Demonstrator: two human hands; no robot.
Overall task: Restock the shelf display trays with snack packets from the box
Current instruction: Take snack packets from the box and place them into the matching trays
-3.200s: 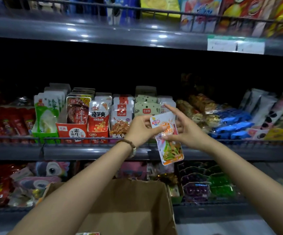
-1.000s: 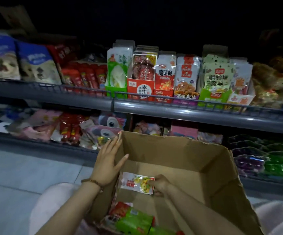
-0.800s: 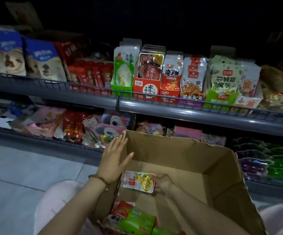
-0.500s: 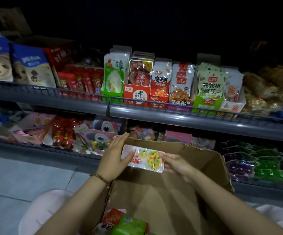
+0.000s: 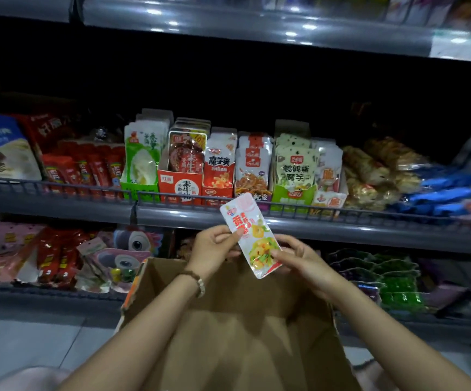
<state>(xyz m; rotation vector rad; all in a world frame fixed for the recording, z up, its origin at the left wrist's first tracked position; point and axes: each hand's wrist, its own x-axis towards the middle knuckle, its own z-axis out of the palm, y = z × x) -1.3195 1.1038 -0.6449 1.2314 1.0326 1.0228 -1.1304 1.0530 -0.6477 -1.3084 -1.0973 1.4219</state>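
A white and pink snack packet (image 5: 252, 238) with a yellow-green food picture is held upright, tilted left, above the brown cardboard box (image 5: 237, 334). My left hand (image 5: 214, 249) pinches its left edge near the top. My right hand (image 5: 296, 258) pinches its lower right corner. The packet's top edge reaches the rail of the middle shelf (image 5: 341, 230). On that shelf stands a row of display trays: green (image 5: 139, 190), red (image 5: 179, 187), another red (image 5: 217, 190), a purple-fronted one (image 5: 254, 193), light green (image 5: 292, 196) and white-orange (image 5: 329, 200), each with upright packets.
Red sausage sticks (image 5: 84, 170) and blue-white bags (image 5: 0, 148) lie left of the trays; wrapped rolls (image 5: 375, 170) and blue packets (image 5: 443, 190) lie right. The lower shelf holds toy packs (image 5: 127, 252) and green jelly cups (image 5: 392, 283). An upper shelf edge (image 5: 257, 29) overhangs.
My right hand picked a packet out of the box. Both hands lifted it and turned it from lying sideways to nearly upright, level with the middle shelf rail. The view rose toward the shelf.
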